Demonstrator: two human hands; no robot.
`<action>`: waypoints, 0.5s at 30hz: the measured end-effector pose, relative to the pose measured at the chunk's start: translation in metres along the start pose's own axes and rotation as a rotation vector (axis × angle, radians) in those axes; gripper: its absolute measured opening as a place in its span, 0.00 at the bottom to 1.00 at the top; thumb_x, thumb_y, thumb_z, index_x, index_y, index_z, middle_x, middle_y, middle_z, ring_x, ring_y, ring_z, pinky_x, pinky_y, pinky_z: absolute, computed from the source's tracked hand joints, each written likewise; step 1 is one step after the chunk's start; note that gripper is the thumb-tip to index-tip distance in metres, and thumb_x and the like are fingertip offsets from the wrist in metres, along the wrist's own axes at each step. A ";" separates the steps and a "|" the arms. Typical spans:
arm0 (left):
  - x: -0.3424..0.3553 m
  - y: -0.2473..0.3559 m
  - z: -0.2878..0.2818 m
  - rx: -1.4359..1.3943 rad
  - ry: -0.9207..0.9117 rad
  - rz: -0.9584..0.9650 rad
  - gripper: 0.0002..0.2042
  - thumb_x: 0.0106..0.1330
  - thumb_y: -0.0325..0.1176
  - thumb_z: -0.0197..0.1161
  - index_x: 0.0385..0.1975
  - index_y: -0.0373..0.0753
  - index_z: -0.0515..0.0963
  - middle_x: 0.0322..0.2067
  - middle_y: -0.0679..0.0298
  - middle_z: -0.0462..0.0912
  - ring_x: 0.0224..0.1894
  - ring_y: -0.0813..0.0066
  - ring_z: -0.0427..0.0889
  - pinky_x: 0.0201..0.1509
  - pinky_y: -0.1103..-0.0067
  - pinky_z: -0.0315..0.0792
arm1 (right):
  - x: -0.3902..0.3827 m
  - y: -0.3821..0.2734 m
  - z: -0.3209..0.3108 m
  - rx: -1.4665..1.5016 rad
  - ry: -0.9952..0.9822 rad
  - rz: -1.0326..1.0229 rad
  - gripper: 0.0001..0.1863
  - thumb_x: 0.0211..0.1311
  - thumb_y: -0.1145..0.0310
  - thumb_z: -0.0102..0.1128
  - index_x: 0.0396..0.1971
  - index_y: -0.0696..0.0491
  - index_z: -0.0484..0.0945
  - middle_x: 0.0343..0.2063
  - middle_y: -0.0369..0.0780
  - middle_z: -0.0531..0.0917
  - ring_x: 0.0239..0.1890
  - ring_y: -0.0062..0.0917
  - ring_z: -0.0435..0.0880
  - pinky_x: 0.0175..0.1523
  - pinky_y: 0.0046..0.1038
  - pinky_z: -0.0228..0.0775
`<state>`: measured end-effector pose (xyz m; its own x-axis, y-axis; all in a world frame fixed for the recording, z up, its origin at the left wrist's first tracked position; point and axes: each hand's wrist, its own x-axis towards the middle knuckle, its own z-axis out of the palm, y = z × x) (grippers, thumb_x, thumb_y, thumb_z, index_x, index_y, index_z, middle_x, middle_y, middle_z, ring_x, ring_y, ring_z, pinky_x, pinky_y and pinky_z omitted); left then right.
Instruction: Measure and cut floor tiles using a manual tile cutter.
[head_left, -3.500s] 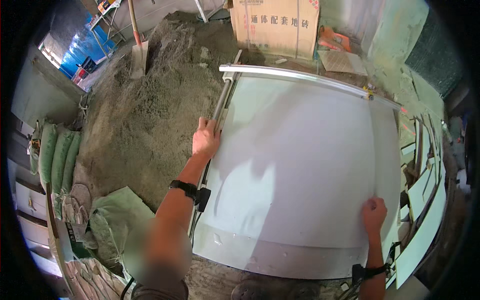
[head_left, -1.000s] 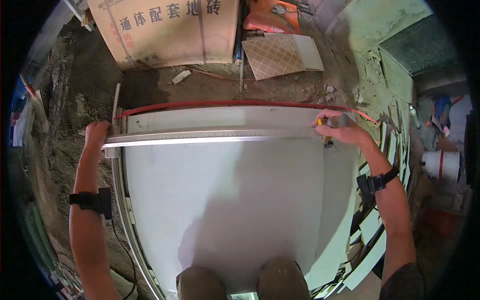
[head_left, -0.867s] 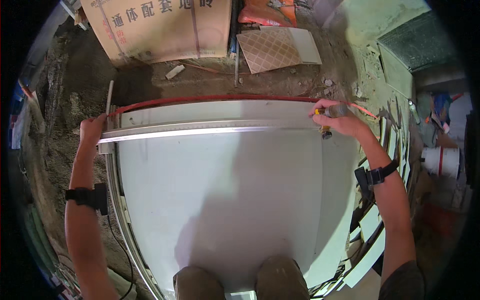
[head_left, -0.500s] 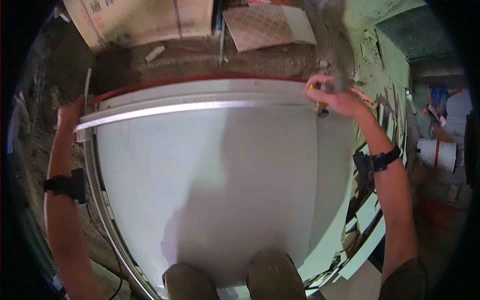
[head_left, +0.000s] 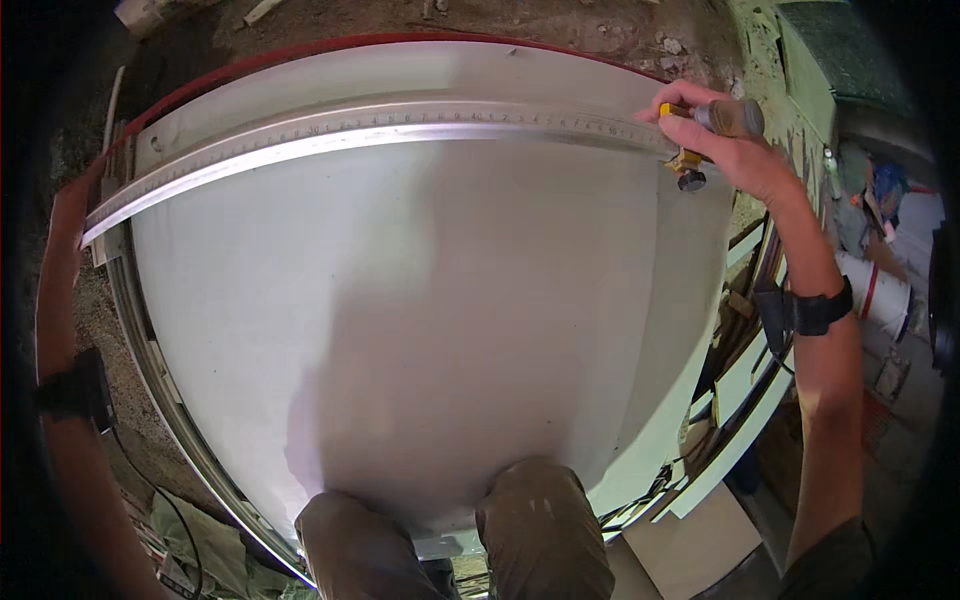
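Observation:
A large pale slab point(head_left: 400, 290) lies flat in front of me. Across its far part runs a long metal straightedge point(head_left: 420, 125) with ruler markings. My right hand point(head_left: 735, 140) is closed round a small hand cutter point(head_left: 683, 160) with a grey handle, a yellow body and a black knob, at the straightedge's right end. At the opposite end my left hand point(head_left: 72, 205) grips the straightedge, its fingers partly lost in shadow. My two knees point(head_left: 545, 520) rest at the slab's near edge.
A red strip point(head_left: 400, 40) borders the slab's far edge. Along the left side runs a metal rail point(head_left: 150, 340). Broken offcuts point(head_left: 735, 370) pile up on the right, with a white bucket point(head_left: 880, 290) beyond. A thin black cable point(head_left: 165, 490) hangs by my left forearm.
My view has shifted: the slab and straightedge now appear larger and higher, and the cardboard box has mostly left the picture. Both hands keep their places at the straightedge's ends.

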<state>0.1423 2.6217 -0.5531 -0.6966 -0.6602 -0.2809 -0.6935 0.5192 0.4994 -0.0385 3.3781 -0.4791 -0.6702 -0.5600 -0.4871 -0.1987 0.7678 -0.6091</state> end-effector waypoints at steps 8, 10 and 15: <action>-0.027 0.027 0.025 -0.216 -0.132 -0.089 0.26 0.69 0.56 0.60 0.49 0.37 0.84 0.43 0.63 0.86 0.42 0.75 0.83 0.51 0.77 0.72 | 0.002 0.018 0.005 0.040 0.109 -0.124 0.16 0.68 0.55 0.59 0.38 0.54 0.79 0.27 0.28 0.74 0.33 0.12 0.71 0.38 0.21 0.64; -0.020 0.019 0.041 -0.389 -0.179 -0.110 0.27 0.69 0.56 0.59 0.51 0.36 0.83 0.45 0.62 0.86 0.43 0.74 0.83 0.52 0.77 0.73 | 0.003 0.021 0.007 0.053 0.137 -0.123 0.16 0.68 0.55 0.59 0.38 0.54 0.79 0.27 0.28 0.74 0.32 0.12 0.71 0.38 0.21 0.65; 0.029 -0.025 0.026 -0.176 -0.081 -0.099 0.30 0.70 0.57 0.57 0.59 0.35 0.77 0.50 0.61 0.84 0.50 0.76 0.82 0.56 0.80 0.71 | 0.006 0.026 0.017 0.084 0.241 -0.155 0.14 0.66 0.55 0.60 0.36 0.51 0.80 0.24 0.28 0.75 0.30 0.13 0.72 0.37 0.22 0.67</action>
<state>0.1348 2.6039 -0.5946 -0.6440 -0.6537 -0.3973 -0.7214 0.3463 0.5996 -0.0357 3.3895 -0.5087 -0.7886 -0.5712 -0.2278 -0.2591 0.6446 -0.7193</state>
